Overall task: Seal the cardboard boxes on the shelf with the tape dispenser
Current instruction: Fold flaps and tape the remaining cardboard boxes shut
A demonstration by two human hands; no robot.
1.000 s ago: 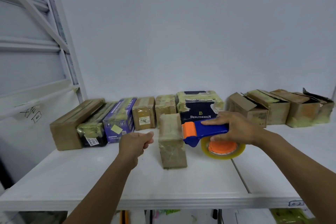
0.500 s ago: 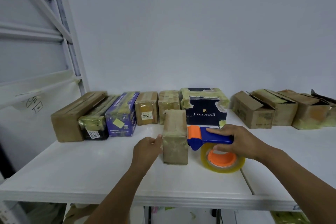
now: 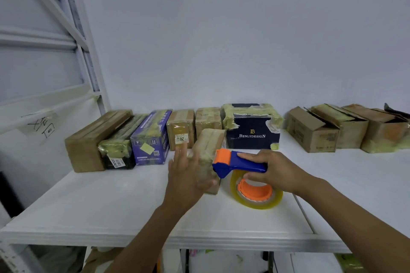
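Note:
A small taped cardboard box (image 3: 211, 144) stands apart from the row, in the middle of the white shelf (image 3: 111, 201). My left hand (image 3: 188, 175) lies against its left and front side, fingers spread and blurred. My right hand (image 3: 275, 170) grips the blue handle of the tape dispenser (image 3: 241, 164), whose orange head touches the box's right side. The yellowish tape roll (image 3: 255, 193) hangs below the handle, resting on the shelf.
A row of taped boxes lines the back wall: brown boxes (image 3: 93, 139), a purple box (image 3: 150, 137), a dark blue BENLYDESIGN box (image 3: 250, 131). Several brown boxes with open flaps (image 3: 315, 133) stand at the right. A white rack frame (image 3: 84, 51) rises at left.
My left hand has moved right from a loose fist onto the small box and opened against it. The dispenser stays at the box's right side; the view has shifted slightly.

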